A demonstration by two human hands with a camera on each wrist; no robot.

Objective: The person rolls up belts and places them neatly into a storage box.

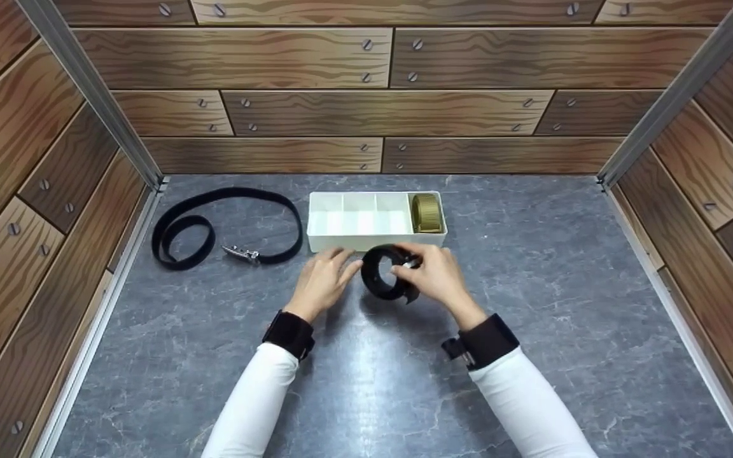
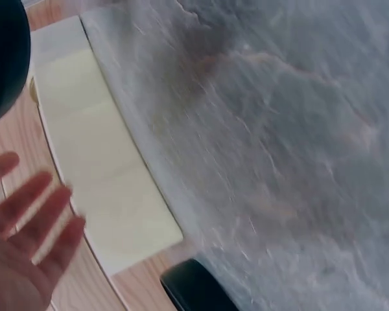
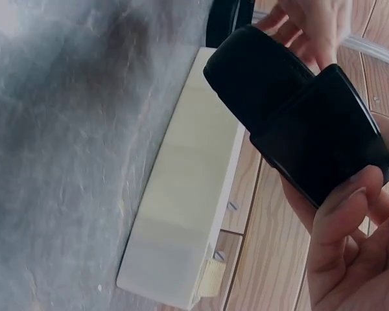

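A coiled black belt [image 1: 373, 280] is gripped at its right side by my right hand [image 1: 433, 273], just in front of a white divided box [image 1: 376, 242]. In the right wrist view, thumb and fingers pinch the belt's flat black outer layer [image 3: 318, 136]. My left hand [image 1: 323, 280] has its fingers extended, the tips right at the coil's left edge. In the left wrist view this left hand [image 2: 26, 240] shows spread fingers holding nothing, with part of the black coil [image 2: 3, 61] above it. A rolled olive belt [image 1: 427, 213] sits in the box's rightmost compartment.
A second black belt [image 1: 233, 191] with a silver buckle [image 1: 242, 254] lies loosely curled on the grey marbled table [image 1: 532, 286], left of the box. Wood-patterned walls [image 1: 315, 114] enclose the back and both sides, with metal rails [image 1: 90, 95] at the corners.
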